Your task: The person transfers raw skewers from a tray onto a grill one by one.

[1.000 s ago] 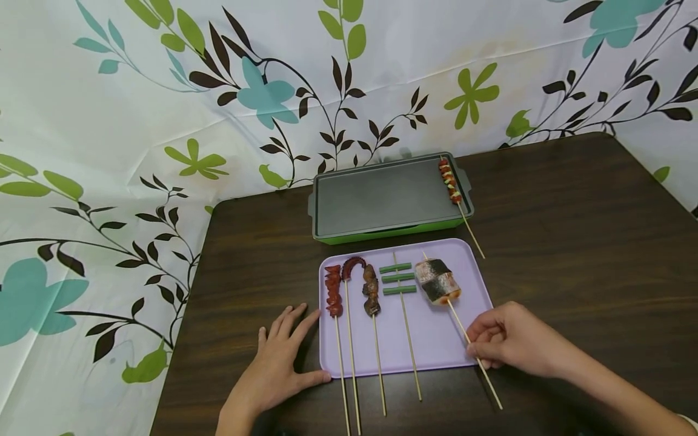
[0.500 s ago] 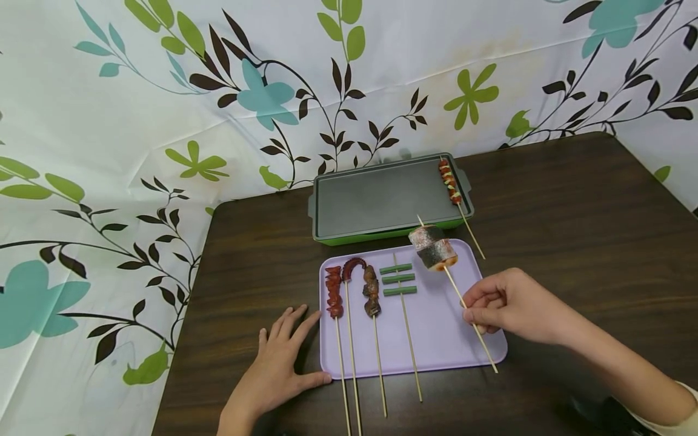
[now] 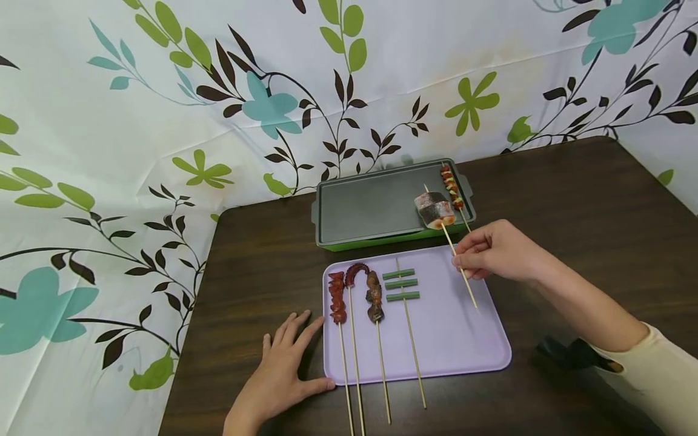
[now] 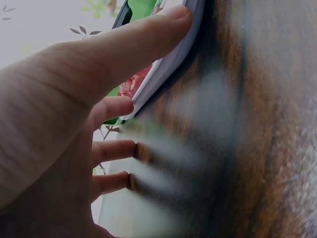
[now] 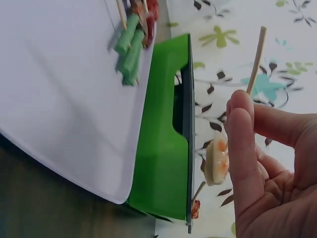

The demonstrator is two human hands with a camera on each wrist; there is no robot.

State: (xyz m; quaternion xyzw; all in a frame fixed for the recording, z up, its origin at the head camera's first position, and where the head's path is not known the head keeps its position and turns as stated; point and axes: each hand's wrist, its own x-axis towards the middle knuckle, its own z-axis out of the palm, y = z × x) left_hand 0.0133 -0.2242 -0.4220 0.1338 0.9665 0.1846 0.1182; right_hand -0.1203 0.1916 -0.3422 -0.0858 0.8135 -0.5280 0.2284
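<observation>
My right hand (image 3: 493,249) pinches the stick of a fish skewer (image 3: 434,210), its chunky piece banded with dark and pale skin. In the head view that piece overlaps the right part of the grey grill plate (image 3: 365,203). The right wrist view shows the stick (image 5: 257,59) between thumb and fingers. My left hand (image 3: 280,369) lies with fingers spread at the lower left corner of the lilac tray (image 3: 452,339), the thumb (image 4: 171,20) at its rim. On the tray lie a red skewer (image 3: 337,297), a curled tentacle skewer (image 3: 357,269), a brown meat skewer (image 3: 374,297) and a green-stalk skewer (image 3: 402,284).
A red-and-yellow skewer (image 3: 451,188) lies at the right end of the grill plate, its stick jutting over the front edge. The grill's green body (image 5: 163,134) stands just behind the tray. A patterned curtain (image 3: 327,91) hangs behind the dark wooden table (image 3: 256,260).
The right hand has lifted the fish skewer off the tray and carried it away from me, to over the grill. My left hand stays at the tray's corner.
</observation>
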